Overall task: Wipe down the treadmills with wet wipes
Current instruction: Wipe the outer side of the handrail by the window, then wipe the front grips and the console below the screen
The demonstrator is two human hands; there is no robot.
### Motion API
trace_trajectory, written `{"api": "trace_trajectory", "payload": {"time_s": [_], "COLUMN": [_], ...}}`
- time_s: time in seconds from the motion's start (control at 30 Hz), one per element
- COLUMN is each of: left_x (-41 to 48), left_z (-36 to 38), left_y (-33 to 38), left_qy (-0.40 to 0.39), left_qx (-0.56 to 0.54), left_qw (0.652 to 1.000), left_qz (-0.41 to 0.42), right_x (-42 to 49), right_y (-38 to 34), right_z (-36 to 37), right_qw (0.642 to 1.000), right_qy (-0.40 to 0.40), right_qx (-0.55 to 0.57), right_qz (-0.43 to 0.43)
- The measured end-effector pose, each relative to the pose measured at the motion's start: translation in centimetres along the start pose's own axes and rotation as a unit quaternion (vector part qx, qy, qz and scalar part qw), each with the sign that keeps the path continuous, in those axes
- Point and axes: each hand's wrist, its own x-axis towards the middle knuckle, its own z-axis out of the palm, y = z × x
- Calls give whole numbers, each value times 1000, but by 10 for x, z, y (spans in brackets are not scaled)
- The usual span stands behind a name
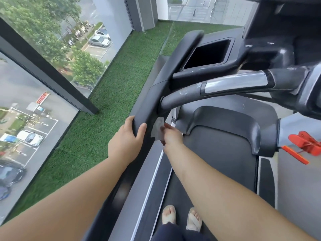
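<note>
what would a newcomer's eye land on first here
Centre frame, the left hand grips the end of the black side rail while the right hand pinches a white wet wipe at its inner side. The bright red safety clip dangles at the right edge, and green turf runs along the windows on the left.

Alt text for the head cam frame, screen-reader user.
From above: a person standing on a treadmill belt holds a white wet wipe in the right hand at the inner side of the black handrail, while the left hand grips the rail's end. Green artificial turf and a large window lie to the left.
</note>
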Motion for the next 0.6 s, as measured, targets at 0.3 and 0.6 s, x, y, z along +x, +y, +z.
{"api": "trace_trajectory", "payload": {"time_s": [0.3, 0.6], "left_x": [1, 1], "left_z": [0, -1], "left_y": [1, 2], "left_qy": [4, 2], "left_qx": [-2, -4], "left_qw": [1000, 1000], "left_qz": [3, 1], "right_x": [-11, -23], "right_y": [17, 2], "right_z": [10, 5], "right_qw": [971, 980], "right_qy": [-24, -49], "right_qx": [-124, -78], "right_qz": [-202, -177]}}
